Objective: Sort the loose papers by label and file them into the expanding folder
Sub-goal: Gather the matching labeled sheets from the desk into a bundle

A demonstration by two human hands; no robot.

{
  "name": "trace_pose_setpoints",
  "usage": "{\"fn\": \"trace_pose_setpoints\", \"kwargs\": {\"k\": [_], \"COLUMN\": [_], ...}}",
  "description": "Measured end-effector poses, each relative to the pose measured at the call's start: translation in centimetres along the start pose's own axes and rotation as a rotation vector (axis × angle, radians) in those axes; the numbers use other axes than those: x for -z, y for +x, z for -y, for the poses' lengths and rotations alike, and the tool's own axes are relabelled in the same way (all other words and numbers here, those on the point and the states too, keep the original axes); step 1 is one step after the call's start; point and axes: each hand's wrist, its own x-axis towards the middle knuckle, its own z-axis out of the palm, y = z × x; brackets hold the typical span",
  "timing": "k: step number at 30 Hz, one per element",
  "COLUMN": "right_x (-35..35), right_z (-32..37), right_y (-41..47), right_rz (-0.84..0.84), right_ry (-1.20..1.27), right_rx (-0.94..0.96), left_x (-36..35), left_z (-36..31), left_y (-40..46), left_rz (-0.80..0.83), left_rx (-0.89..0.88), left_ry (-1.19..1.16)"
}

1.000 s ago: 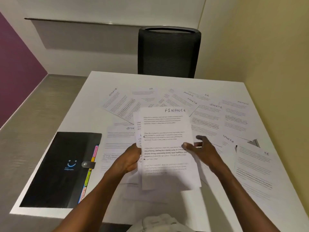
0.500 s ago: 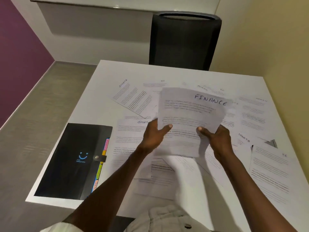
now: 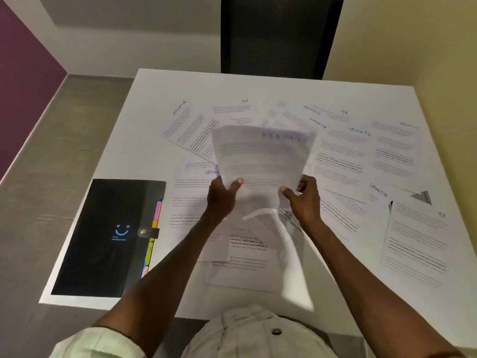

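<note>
Pinching blurred sheet stack (image 3: 260, 161) at bottom edge: left hand (image 3: 220, 200), right hand (image 3: 305, 202); stack fans above both grips.

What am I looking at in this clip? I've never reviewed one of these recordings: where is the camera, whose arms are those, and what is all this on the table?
There is no machine here. The camera sits on a person's head and looks forward and down, so the two bare arms are the wearer's own. The left hand and right hand each pinch the lower edge of a sheaf of papers lifted above the white table; its handwritten heading is blurred. Loose sheets lie spread over the table, headed SPORTS, HR or ADMIN. At the near left lies a closed black expanding folder with coloured tabs along its right edge. A black chair stands beyond the table.
</note>
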Motion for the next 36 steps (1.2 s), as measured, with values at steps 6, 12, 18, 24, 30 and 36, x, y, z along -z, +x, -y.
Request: {"fn": "trace_pose_setpoints", "kwargs": {"k": [6, 12, 18, 24, 30, 36], "right_x": [-0.3, -2.2, -3.0, -4.1, -2.6, 2.2], "right_z": [-3.6, -8.4, -11.1, -9.9, -4.1, 4.7], "right_y": [-5.1, -10.8, -12.5, -12.4, -10.7, -8.0], "right_rz": [0.239, 0.848, 0.723, 0.515, 0.418, 0.327], "right_ry": [-0.411, -0.972, -1.048, -1.039, -0.679, -0.455], "right_rx": [0.399, 0.569, 0.661, 0.73, 0.506, 0.428], "left_x": [4.7, 8.3, 10.1, 11.7, 13.9, 15.0], "left_z": [-1.4, -1.3, 0.0, 1.1, -0.1, -0.9], "left_y": [2.0, 0.9, -2.4, -4.0, -3.5, -2.1], "left_rz": [-0.18, -0.265, -0.283, -0.327, -0.413, -0.455], "left_rx": [-0.055, 0.067, 0.09, 0.104, 0.071, 0.041], "left_ry": [0.014, -0.027, -0.046, -0.104, -0.171, -0.173]}}
